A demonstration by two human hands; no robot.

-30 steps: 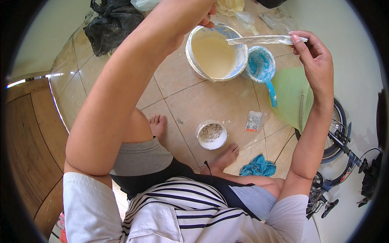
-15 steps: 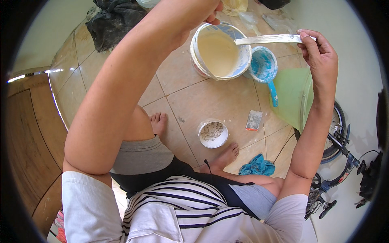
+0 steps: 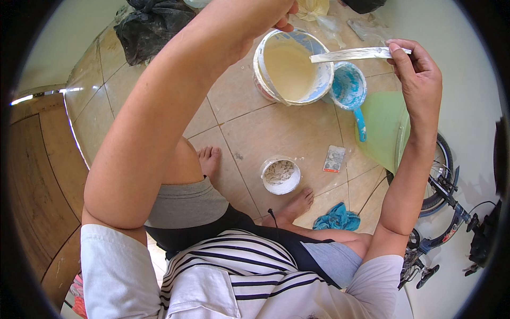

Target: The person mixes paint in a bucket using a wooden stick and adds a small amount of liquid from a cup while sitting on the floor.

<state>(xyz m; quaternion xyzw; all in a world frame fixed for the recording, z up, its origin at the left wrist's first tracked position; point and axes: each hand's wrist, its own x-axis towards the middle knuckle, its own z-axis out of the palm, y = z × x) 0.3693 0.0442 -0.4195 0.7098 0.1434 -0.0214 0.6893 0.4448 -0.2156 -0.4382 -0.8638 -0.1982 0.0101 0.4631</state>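
Observation:
My right hand (image 3: 415, 68) pinches one end of a flat, white-smeared stick (image 3: 353, 53), whose other end is over the right side of a bucket of cream liquid (image 3: 287, 72). My left hand (image 3: 284, 13) is raised at the top edge with its fingers curled; whatever it may hold is out of view. Beside the bucket sits a blue, paint-smeared dipper (image 3: 346, 85) with its handle toward me. Lower down, between my bare feet, stands a small white tub (image 3: 280, 175) with crumbly pale grey material inside.
A green translucent tub (image 3: 377, 138) and a bicycle (image 3: 446, 196) stand at the right wall. On the tiled floor lie a blue cloth (image 3: 337, 217), a small flat packet (image 3: 333, 158) and black bags (image 3: 146, 34). A wooden door (image 3: 40, 191) is at the left.
My left hand and forearm have moved slightly right at the top edge. The stick in my right hand has shifted right, as has the view of the bucket and dipper.

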